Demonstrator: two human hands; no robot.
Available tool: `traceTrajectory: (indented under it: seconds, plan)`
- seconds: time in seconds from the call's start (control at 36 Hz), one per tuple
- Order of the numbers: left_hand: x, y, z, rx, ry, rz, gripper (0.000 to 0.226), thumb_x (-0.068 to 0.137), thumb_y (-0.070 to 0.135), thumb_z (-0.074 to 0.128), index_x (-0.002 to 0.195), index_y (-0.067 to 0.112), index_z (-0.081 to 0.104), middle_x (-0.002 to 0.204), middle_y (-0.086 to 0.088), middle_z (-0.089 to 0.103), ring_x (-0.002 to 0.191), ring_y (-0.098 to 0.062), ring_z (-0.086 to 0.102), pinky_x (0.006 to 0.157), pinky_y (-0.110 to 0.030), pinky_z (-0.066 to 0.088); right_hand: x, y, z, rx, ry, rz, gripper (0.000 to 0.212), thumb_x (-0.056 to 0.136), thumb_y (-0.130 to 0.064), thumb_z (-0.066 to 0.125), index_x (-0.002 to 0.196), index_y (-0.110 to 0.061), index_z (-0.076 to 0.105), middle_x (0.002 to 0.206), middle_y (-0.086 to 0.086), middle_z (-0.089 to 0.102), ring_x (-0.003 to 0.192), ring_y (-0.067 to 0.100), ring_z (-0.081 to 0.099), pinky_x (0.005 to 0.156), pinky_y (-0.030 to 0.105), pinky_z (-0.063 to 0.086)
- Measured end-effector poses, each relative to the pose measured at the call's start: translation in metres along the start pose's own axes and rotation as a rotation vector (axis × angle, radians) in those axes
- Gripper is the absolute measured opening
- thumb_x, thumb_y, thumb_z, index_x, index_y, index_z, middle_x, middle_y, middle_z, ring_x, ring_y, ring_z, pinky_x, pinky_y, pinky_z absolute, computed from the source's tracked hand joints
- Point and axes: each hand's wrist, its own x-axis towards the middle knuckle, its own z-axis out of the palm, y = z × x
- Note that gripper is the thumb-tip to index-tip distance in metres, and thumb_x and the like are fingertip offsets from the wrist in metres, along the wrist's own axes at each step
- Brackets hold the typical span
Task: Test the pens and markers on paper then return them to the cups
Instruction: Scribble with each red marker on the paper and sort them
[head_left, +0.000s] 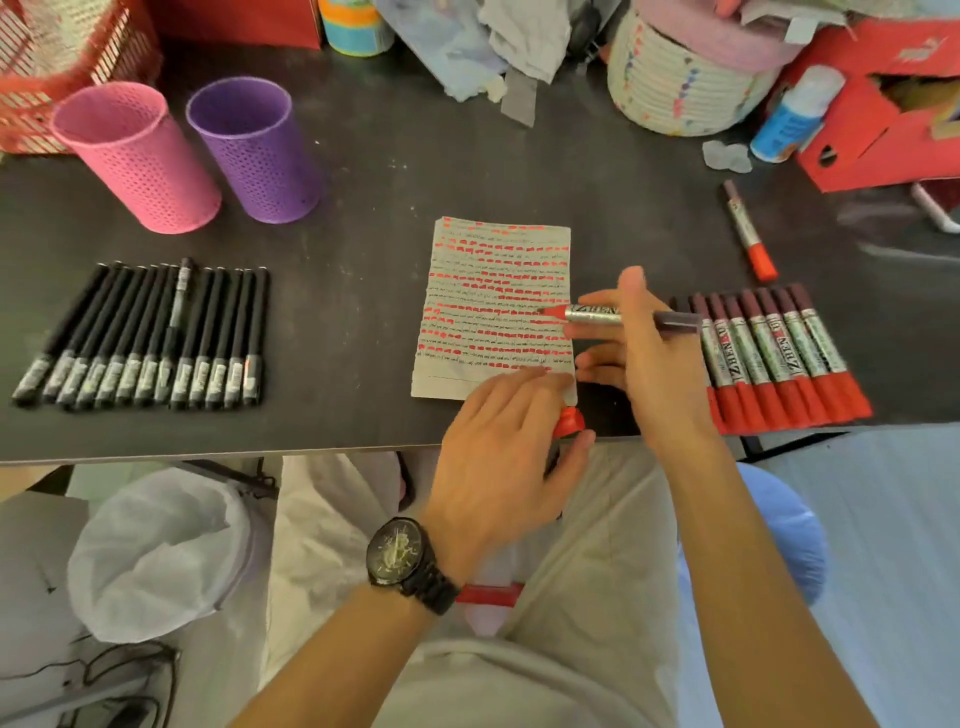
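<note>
the right hand (649, 353) grips an uncapped red marker (613, 315) between thumb and curled fingers, its tip on the paper (493, 291) at the frame's centre; the forearm rises from the lower right. the left hand (504, 457) lies on the paper's lower right corner, fingers straight and close together, thumb pinching a red cap (569, 420) at the near edge of the table (208, 447). bare tabletop separates the paper from the black pens (145, 338) at left. the capped red markers (779, 353) lie in a row just right of the right hand. the pink cup (140, 161) and purple cup (254, 150) stand upper left.
</note>
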Motion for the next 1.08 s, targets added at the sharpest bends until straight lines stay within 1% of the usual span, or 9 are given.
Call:
traceTrajectory:
  seconds: [0.06, 0.11, 0.17, 0.22, 0.36, 0.47, 0.64, 0.89, 1.08]
  plan:
    - [-0.002, -0.004, 0.008, 0.046, -0.007, 0.031, 0.026, 0.09, 0.032, 0.067, 0.102, 0.009, 0.068, 0.122, -0.002, 0.069, 0.12, -0.021, 0.06, 0.102, -0.032, 0.042, 0.002, 0.006, 0.0, -0.052, 0.026, -0.069, 0.031, 0.088, -0.053, 0.071, 0.087, -0.022, 0.069, 0.075, 0.004, 0.075, 0.059, 0.016, 0.07, 0.055, 0.025, 0.056]
    - [-0.004, -0.007, 0.013, 0.07, 0.012, 0.044, 0.022, 0.09, 0.03, 0.067, 0.098, 0.01, 0.068, 0.122, 0.0, 0.07, 0.119, -0.02, 0.061, 0.099, -0.03, 0.042, 0.003, 0.01, -0.001, -0.093, 0.086, -0.133, 0.026, 0.086, -0.042, 0.078, 0.08, -0.022, 0.064, 0.063, 0.003, 0.07, 0.049, 0.014, 0.064, 0.047, 0.023, 0.05]
    - [-0.004, -0.008, 0.015, 0.073, 0.036, 0.045, 0.02, 0.089, 0.029, 0.067, 0.097, 0.011, 0.069, 0.121, 0.001, 0.07, 0.118, -0.018, 0.061, 0.099, -0.028, 0.042, 0.003, 0.016, -0.001, -0.126, 0.159, -0.17, 0.027, 0.086, -0.035, 0.078, 0.07, -0.023, 0.06, 0.053, 0.001, 0.063, 0.041, 0.012, 0.057, 0.043, 0.024, 0.043]
    - [-0.004, -0.008, 0.015, 0.077, 0.054, 0.041, 0.018, 0.088, 0.027, 0.067, 0.096, 0.011, 0.07, 0.119, 0.001, 0.071, 0.117, -0.018, 0.061, 0.099, -0.027, 0.041, 0.003, 0.021, 0.001, -0.168, 0.21, -0.194, 0.03, 0.085, -0.025, 0.076, 0.064, -0.019, 0.056, 0.048, 0.001, 0.06, 0.041, 0.011, 0.056, 0.047, 0.025, 0.042]
    - [-0.003, -0.008, 0.017, 0.081, 0.083, 0.047, 0.014, 0.086, 0.025, 0.067, 0.092, 0.012, 0.069, 0.118, 0.001, 0.072, 0.115, -0.018, 0.062, 0.097, -0.026, 0.042, 0.002, 0.025, 0.003, -0.21, 0.221, -0.196, 0.027, 0.082, -0.008, 0.071, 0.065, 0.0, 0.052, 0.049, 0.01, 0.057, 0.041, 0.008, 0.056, 0.049, 0.025, 0.043]
    - [-0.002, -0.009, 0.019, 0.072, 0.107, 0.045, 0.013, 0.086, 0.025, 0.066, 0.09, 0.013, 0.07, 0.117, 0.002, 0.072, 0.114, -0.016, 0.063, 0.097, -0.026, 0.043, 0.004, 0.024, 0.003, -0.231, 0.193, -0.205, 0.026, 0.082, -0.008, 0.071, 0.064, -0.001, 0.053, 0.049, 0.008, 0.059, 0.042, 0.008, 0.057, 0.049, 0.024, 0.045]
    - [-0.001, -0.008, 0.019, 0.067, 0.122, 0.041, 0.014, 0.086, 0.023, 0.064, 0.091, 0.013, 0.072, 0.117, 0.003, 0.073, 0.113, -0.016, 0.065, 0.096, -0.026, 0.044, 0.006, 0.027, 0.004, -0.283, 0.196, -0.229, 0.029, 0.08, -0.017, 0.07, 0.058, -0.016, 0.051, 0.048, -0.001, 0.06, 0.042, 0.011, 0.055, 0.047, 0.021, 0.041]
    - [0.0, -0.008, 0.02, 0.065, 0.124, 0.036, 0.014, 0.087, 0.022, 0.063, 0.09, 0.013, 0.072, 0.117, 0.004, 0.073, 0.112, -0.015, 0.065, 0.096, -0.025, 0.044, 0.007, 0.028, 0.005, -0.35, 0.189, -0.252, 0.029, 0.081, -0.019, 0.07, 0.059, -0.015, 0.05, 0.052, 0.001, 0.059, 0.049, 0.026, 0.06, 0.047, 0.028, 0.044]
    - [-0.001, -0.007, 0.018, 0.066, 0.109, 0.028, 0.012, 0.086, 0.022, 0.064, 0.089, 0.013, 0.071, 0.118, 0.004, 0.072, 0.113, -0.015, 0.064, 0.096, -0.024, 0.043, 0.007, 0.026, 0.004, -0.36, 0.181, -0.25, 0.029, 0.082, -0.018, 0.07, 0.06, -0.014, 0.05, 0.051, 0.0, 0.057, 0.051, 0.029, 0.062, 0.046, 0.027, 0.044]
